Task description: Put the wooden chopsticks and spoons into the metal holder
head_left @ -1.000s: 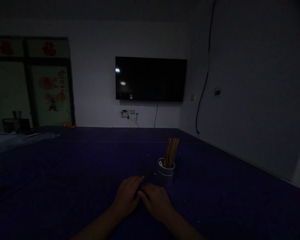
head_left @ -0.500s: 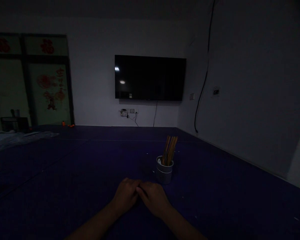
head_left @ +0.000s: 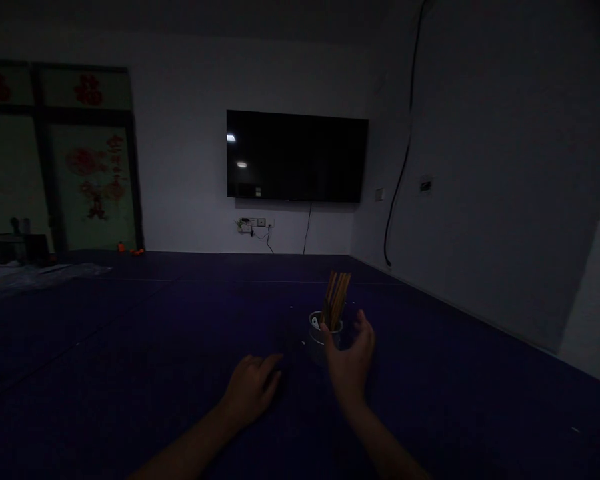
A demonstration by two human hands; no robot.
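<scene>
My right hand [head_left: 349, 360] is raised at the near side of a round grey cup [head_left: 317, 347], its thumb and fingers spread apart and nothing between them. The thumb overlaps the cup in view; whether it touches I cannot tell. Several brown wooden sticks, like chopsticks [head_left: 338, 297], lean upright in the cup, along with a small white item [head_left: 315, 322] at its left rim. My left hand [head_left: 250, 390] rests on the dark blue surface to the left, fingers loosely bent and apart, holding nothing.
The dark blue surface [head_left: 180, 333] reaches to the walls, with small white scraps on it. Clear plastic sheeting [head_left: 45, 280] lies at the far left, and small orange things [head_left: 137, 252] near the door. A television [head_left: 297, 157] hangs ahead; a black cable [head_left: 400, 187] runs down the right wall.
My hands were together in front of the cup. The right hand has moved forward and right to the cup and opened; the left has stayed near its place. The view has shifted slightly.
</scene>
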